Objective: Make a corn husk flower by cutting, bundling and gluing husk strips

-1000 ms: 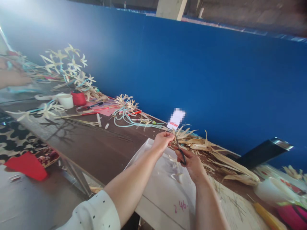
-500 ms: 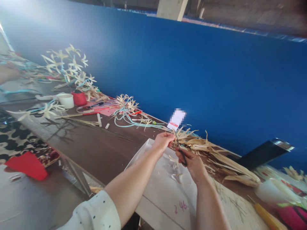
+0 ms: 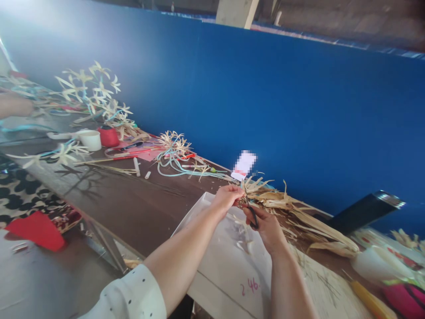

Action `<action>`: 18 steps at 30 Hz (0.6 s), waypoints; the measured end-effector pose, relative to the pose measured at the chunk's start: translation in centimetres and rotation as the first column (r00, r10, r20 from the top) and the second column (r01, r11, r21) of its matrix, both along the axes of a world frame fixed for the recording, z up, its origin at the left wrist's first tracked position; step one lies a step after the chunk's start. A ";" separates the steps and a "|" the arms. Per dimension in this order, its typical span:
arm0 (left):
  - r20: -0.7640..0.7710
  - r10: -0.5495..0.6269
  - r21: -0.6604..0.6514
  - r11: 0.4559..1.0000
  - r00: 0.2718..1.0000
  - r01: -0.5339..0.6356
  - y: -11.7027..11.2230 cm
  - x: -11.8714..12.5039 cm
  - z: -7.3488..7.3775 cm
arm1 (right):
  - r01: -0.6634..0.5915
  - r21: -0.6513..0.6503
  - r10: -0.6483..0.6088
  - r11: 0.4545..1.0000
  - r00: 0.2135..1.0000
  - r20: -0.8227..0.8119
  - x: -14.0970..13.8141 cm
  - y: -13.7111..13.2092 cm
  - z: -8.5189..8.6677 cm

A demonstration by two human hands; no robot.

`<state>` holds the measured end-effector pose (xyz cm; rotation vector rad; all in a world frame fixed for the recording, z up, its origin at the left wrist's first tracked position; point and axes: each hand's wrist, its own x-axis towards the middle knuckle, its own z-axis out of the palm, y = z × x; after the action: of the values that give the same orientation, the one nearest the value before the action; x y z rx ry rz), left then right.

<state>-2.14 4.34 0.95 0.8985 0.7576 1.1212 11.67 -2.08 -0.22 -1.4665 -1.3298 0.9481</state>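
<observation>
My right hand (image 3: 264, 223) grips a pair of black-handled scissors (image 3: 253, 216), its blades pointing up and away beside my left fingertips. Pinched fingers close my left hand (image 3: 228, 197) on something small, most likely a strip of husk, but it is too small to make out. Both hands are over a white box lid (image 3: 229, 266) marked in pink, with a few pale scraps (image 3: 244, 244) lying in it. Just beyond the hands lies a pile of dried corn husks (image 3: 275, 197), some cut into narrow strips.
Husk flowers on pale blue stems (image 3: 96, 88) stand at the left, by a white cup (image 3: 90, 140) and a red thread spool (image 3: 109, 137). A black cylinder (image 3: 368, 212) leans at right near a yellow-handled tool (image 3: 372, 301). Another person's hand (image 3: 15, 105) shows far left.
My left fingertips have shifted slightly right, closer to the scissor blades. The other person's hand at far left has come further into view.
</observation>
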 end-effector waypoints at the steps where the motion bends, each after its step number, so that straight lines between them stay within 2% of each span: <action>1: 0.013 -0.006 -0.008 1.000 1.000 0.006 0.0 0.0 0.0 | -0.003 -0.001 0.003 1.000 1.000 -0.001 0.0 0.0 0.0; 10: 0.057 -0.017 -0.063 0.998 0.998 0.021 0.3 -0.1 -0.2 | -0.059 0.000 0.059 0.998 0.998 0.009 -0.1 -0.2 0.3; 18: 0.047 -0.032 -0.090 0.995 0.998 0.036 0.2 -0.2 -0.1 | -0.030 0.003 0.030 1.000 0.999 0.026 -0.2 -0.3 0.3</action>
<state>-2.36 4.52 0.86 0.8043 0.7471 1.0660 11.46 -2.36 0.06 -1.4648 -1.3749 0.9487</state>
